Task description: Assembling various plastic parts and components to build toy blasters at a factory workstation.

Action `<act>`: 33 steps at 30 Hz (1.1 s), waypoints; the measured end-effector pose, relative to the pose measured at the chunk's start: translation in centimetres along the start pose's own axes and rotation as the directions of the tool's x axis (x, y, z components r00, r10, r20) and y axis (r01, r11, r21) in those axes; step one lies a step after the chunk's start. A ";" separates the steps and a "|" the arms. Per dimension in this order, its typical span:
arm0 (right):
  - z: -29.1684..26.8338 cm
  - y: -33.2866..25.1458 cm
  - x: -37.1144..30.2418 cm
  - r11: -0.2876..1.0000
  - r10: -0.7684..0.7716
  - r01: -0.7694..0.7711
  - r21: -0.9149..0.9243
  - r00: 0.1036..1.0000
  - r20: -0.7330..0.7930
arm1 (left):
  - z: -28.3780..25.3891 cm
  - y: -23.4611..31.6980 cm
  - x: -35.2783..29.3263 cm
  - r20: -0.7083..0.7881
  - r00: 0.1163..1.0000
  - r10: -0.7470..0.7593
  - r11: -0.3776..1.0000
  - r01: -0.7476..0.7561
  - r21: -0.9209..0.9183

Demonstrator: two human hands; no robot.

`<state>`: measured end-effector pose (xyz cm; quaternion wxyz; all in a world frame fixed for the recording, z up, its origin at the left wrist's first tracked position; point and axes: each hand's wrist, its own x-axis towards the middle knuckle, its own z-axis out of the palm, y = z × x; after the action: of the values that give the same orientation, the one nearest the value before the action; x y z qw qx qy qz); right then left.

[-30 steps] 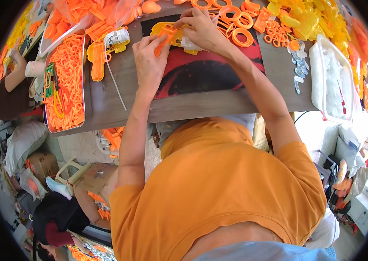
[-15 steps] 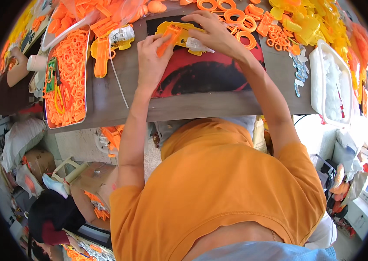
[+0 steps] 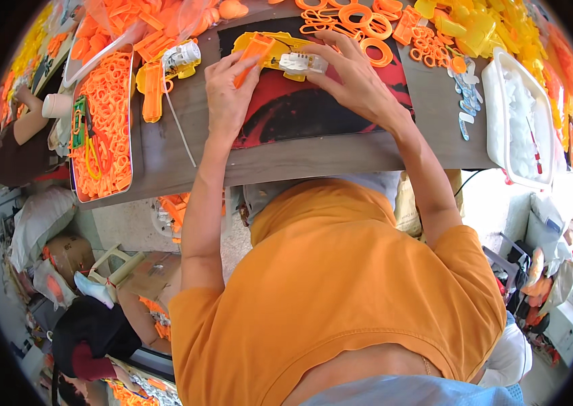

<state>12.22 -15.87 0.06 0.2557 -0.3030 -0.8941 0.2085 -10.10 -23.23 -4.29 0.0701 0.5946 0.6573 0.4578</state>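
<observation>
A yellow plastic half shell lies on the dark red-and-black mat, hollow side up. At its left end sits an orange plastic handle-shaped part, pinched between the fingers and thumb of my left hand. The right end carries a white and clear mechanism, with thin wires running in the shell. My right hand grips this mechanism between thumb and fingers. Left of my hands rests another yellow-and-orange assembly with a white mechanism and a thin white stick.
At the left, a tray of small orange rings holds pliers. Orange rings and yellow parts pile along the back. A white tub of clear pieces stands right, holding a screwdriver. Another person's arm shows far left.
My right hand has shifted right and down, its fingers now closing around the white mechanism, which shows more fully. My left hand keeps the orange part, moved slightly left with the shell.
</observation>
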 end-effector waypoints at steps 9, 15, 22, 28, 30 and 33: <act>1.6 1.4 -1.1 0.906 -0.139 0.102 -0.412 0.988 -0.062 | -0.4 1.9 -1.3 0.035 0.988 0.148 0.962 -0.152 0.227; 1.0 3.5 0.6 0.945 -0.239 0.233 -0.229 0.971 0.003 | -0.4 4.0 -2.7 -0.045 0.990 0.132 0.931 -0.109 0.349; -0.5 3.6 1.1 0.975 -0.221 0.220 -0.029 0.975 -0.012 | -0.8 3.2 0.8 0.056 0.958 0.280 0.953 -0.285 0.102; -0.3 3.1 0.7 0.638 0.323 -0.404 0.656 0.913 0.248 | 0.2 2.9 0.4 0.040 0.939 0.340 0.922 -0.342 0.184; -0.3 2.6 0.5 0.580 0.361 -0.449 0.680 0.890 0.279 | 0.4 3.0 0.3 0.017 0.943 0.331 0.923 -0.328 0.200; -0.3 2.1 0.5 0.515 0.394 -0.491 0.702 0.864 0.315 | 0.4 2.6 0.7 0.022 0.943 0.332 0.924 -0.330 0.196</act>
<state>12.96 -13.97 -0.62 0.2447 -0.3710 -0.6264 0.6404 -8.16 -22.73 -2.44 -0.0712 0.6981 0.5900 0.3993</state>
